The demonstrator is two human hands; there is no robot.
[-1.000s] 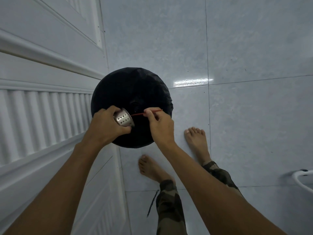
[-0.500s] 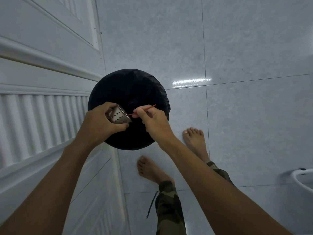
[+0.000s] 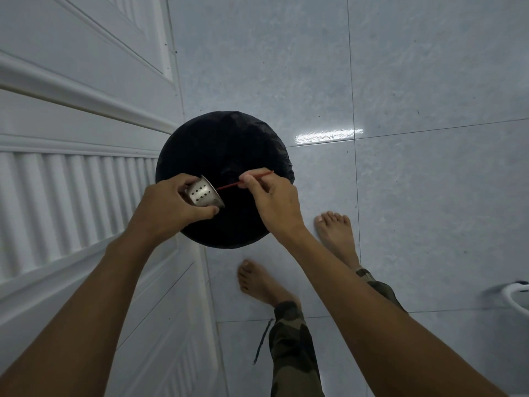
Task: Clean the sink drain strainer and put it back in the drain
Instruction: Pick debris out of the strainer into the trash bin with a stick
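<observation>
My left hand (image 3: pixel 169 206) grips a small steel drain strainer (image 3: pixel 203 194), a cup with rows of holes, tipped on its side with the mouth facing right. It hangs over a round bin lined with a black bag (image 3: pixel 226 138). My right hand (image 3: pixel 272 200) pinches a thin red stick (image 3: pixel 229 185) between thumb and fingers. The stick's left tip reaches the strainer's mouth; its inside is hidden from me.
A white panelled door (image 3: pixel 74 156) fills the left side, right beside the bin. Pale floor tiles (image 3: pixel 415 181) spread to the right. My bare feet (image 3: pixel 335 233) stand just below the bin. A white basin edge (image 3: pixel 518 296) shows at the right border.
The strainer turned in my left hand, its mouth now facing right. My right hand drew back slightly to the right, leaving more of the red stick showing between hand and strainer.
</observation>
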